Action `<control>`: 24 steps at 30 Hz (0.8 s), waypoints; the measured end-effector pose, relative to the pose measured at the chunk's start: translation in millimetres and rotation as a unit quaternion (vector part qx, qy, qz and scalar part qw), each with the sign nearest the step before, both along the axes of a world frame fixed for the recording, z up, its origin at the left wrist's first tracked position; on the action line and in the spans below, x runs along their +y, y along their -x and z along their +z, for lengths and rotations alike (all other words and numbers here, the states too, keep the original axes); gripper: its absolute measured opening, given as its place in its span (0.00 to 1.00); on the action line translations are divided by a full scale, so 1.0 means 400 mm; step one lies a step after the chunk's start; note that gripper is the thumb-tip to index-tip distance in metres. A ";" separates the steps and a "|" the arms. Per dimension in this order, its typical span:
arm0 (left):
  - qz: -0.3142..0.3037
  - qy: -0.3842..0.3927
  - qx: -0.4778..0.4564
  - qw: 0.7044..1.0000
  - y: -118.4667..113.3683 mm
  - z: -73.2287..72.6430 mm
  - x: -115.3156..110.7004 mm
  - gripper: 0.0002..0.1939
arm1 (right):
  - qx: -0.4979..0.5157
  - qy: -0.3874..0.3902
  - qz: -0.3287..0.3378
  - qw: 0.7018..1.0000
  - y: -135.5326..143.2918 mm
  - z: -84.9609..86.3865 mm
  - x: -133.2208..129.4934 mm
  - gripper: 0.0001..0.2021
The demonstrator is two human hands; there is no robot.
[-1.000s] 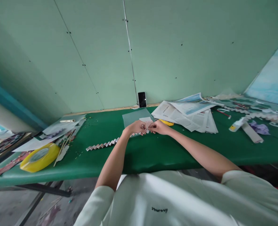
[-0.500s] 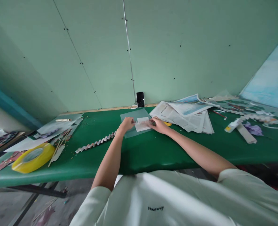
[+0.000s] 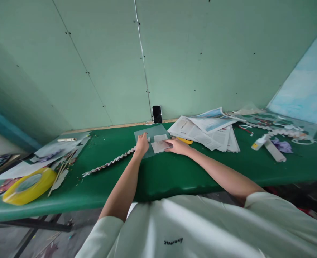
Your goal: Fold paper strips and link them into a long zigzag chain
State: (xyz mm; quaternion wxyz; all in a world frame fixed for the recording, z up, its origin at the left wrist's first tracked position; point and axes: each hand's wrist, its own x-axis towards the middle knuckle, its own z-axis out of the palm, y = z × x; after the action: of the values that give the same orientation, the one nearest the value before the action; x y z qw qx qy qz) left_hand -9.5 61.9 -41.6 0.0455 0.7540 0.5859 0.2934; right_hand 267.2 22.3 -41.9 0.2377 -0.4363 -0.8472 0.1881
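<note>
My left hand (image 3: 142, 144) is at the left part of a clear sheet (image 3: 150, 132), by the upper end of a folded zigzag paper strip (image 3: 108, 164); its fingers are bunched, and what they hold is too small to make out. My right hand (image 3: 176, 146) has its fingers on the right edge of a small printed paper piece (image 3: 159, 146), gripping it over the clear sheet. Just behind that piece lies another small white paper (image 3: 160, 137). A yellow tool (image 3: 184, 140) shows behind my right hand.
A phone (image 3: 157, 114) leans on the wall. Newspapers (image 3: 203, 132) lie to the right, then a glue bottle (image 3: 259, 143) and a purple crumpled piece (image 3: 282, 145). At the left are a yellow tape roll (image 3: 29, 186), thin sticks (image 3: 60, 172) and paper sheets (image 3: 67, 142).
The printed piece has come apart from the white paper and sits nearer to me, with my right hand on it. My left hand has moved slightly away from the papers. The view has shifted.
</note>
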 end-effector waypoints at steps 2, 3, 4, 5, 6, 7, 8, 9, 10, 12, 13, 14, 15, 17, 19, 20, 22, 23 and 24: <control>0.021 -0.010 0.010 1.000 0.004 -0.003 0.000 0.26 | -0.019 -0.013 -0.011 1.000 0.002 -0.001 -0.002 0.32; 0.030 -0.014 0.009 0.999 0.007 -0.005 0.000 0.26 | -0.029 -0.022 -0.008 0.999 0.002 -0.002 -0.004 0.32; 0.036 -0.017 0.003 0.999 0.010 -0.006 0.000 0.25 | -0.037 -0.031 -0.002 0.999 0.001 -0.002 -0.005 0.31; 0.042 -0.019 -0.004 0.999 0.013 -0.007 -0.001 0.24 | -0.043 -0.038 0.005 0.998 0.001 -0.002 -0.008 0.30; 0.047 -0.021 -0.011 0.999 0.016 -0.008 -0.002 0.23 | -0.045 -0.042 0.013 0.998 0.000 -0.001 -0.010 0.29; 0.052 -0.023 -0.017 0.998 0.019 -0.009 -0.002 0.22 | -0.044 -0.042 0.019 0.998 0.000 0.001 -0.013 0.27; 0.056 -0.025 -0.022 0.998 0.022 -0.010 -0.003 0.22 | -0.039 -0.041 0.024 0.998 0.000 0.003 -0.016 0.26; 0.061 -0.026 -0.028 0.997 0.024 -0.010 -0.004 0.21 | -0.032 -0.039 0.027 0.998 0.001 0.005 -0.019 0.25; 0.066 -0.028 -0.033 0.997 0.026 -0.010 -0.005 0.21 | -0.023 -0.036 0.031 0.999 0.002 0.007 -0.021 0.23; 0.068 -0.036 -0.042 0.996 0.027 -0.005 -0.009 0.21 | -0.002 -0.030 0.039 0.999 0.006 0.010 -0.024 0.20; 0.064 -0.043 -0.045 0.996 0.026 -0.001 -0.012 0.21 | 0.011 -0.028 0.043 0.999 0.008 0.010 -0.023 0.18; 0.055 -0.052 -0.048 0.996 0.023 0.004 -0.017 0.20 | 0.026 -0.025 0.047 0.998 0.010 0.009 -0.022 0.17; 0.042 -0.062 -0.053 0.996 0.019 0.010 -0.022 0.20 | 0.044 -0.020 0.052 0.997 0.011 0.009 -0.020 0.15; 0.002 -0.076 -0.067 0.995 0.004 0.024 -0.037 0.17 | 0.089 0.002 0.056 0.994 0.013 0.008 -0.016 0.14; -0.046 -0.075 -0.109 0.990 -0.018 0.035 -0.054 0.19 | 0.142 0.042 0.044 0.988 0.013 0.009 -0.013 0.16; -0.074 -0.071 -0.137 0.985 -0.030 0.039 -0.063 0.21 | 0.171 0.065 0.036 0.982 0.013 0.011 -0.012 0.18; -0.128 -0.048 -0.188 0.973 -0.058 0.044 -0.079 0.24 | 0.228 0.105 0.023 0.968 0.010 0.015 -0.012 0.22; -0.148 -0.025 -0.208 0.966 -0.071 0.046 -0.085 0.26 | 0.252 0.120 0.023 0.960 0.009 0.016 -0.012 0.24; -0.163 0.001 -0.217 0.962 -0.084 0.046 -0.091 0.27 | 0.272 0.133 0.024 0.953 0.007 0.016 -0.012 0.25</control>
State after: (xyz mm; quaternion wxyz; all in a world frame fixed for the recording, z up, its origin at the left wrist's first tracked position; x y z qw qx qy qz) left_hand 23.9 25.4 -23.1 0.2195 0.7573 0.4316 0.4383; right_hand 264.3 17.4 -35.5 0.3950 -0.3758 -0.7277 0.4161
